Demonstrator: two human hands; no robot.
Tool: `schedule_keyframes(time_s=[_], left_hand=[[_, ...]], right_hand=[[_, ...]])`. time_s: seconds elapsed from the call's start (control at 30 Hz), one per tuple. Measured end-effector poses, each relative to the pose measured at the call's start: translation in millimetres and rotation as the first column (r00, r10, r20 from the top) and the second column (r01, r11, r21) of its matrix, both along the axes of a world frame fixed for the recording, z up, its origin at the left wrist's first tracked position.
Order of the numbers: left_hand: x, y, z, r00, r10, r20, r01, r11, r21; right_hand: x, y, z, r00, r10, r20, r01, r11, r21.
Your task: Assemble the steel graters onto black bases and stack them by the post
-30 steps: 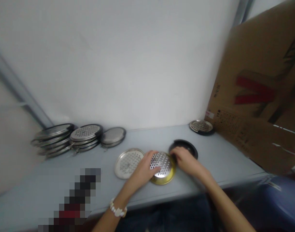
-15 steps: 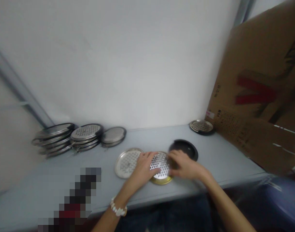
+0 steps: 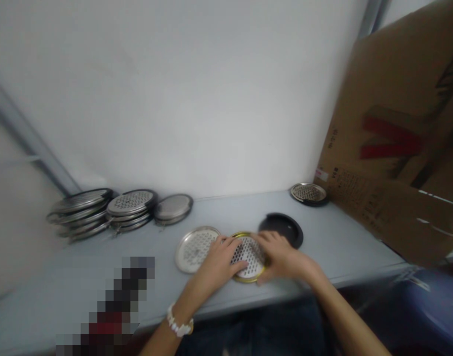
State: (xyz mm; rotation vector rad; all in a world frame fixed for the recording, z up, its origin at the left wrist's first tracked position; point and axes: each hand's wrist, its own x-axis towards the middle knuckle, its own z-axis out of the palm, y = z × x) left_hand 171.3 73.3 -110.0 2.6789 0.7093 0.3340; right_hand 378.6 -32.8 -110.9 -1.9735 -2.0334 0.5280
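Note:
A round perforated metal disc [image 3: 247,254] lies in a gold-rimmed ring [image 3: 248,279] on the grey shelf [image 3: 341,237]. My left hand [image 3: 219,264] rests flat on the disc's left side, fingers stretched over it. My right hand [image 3: 281,257] presses on the disc's right edge with fingers spread. A second perforated silver plate [image 3: 194,247] lies just left of the ring. A black round lid [image 3: 283,227] sits just behind my right hand.
Stacks of perforated metal discs [image 3: 132,207] stand at the back left against the white wall. Another disc on a black base [image 3: 308,193] sits at the back right beside a leaning cardboard box [image 3: 396,148]. A pixelated patch covers the lower left.
My right hand has moved left from the black lid onto the disc's right edge. The disc now sits lower and flatter in the gold ring.

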Motion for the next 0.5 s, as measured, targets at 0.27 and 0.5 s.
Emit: schedule_keyframes(time_s=[0.27,0.5], left_hand=[[2.7,5.9,-5.6,0.999,-0.019,0.039,0.020,1.000,-0.010],[-1.2,8.4,-0.5,0.998,-0.042,0.053,0.045,0.997,-0.057]], right_hand=[[0.2,-1.5,2.7,1.000,0.027,0.007,-0.027,0.999,0.035],[1.3,-1.3,1.8,1.000,0.027,-0.001,-0.027,0.998,0.051]])
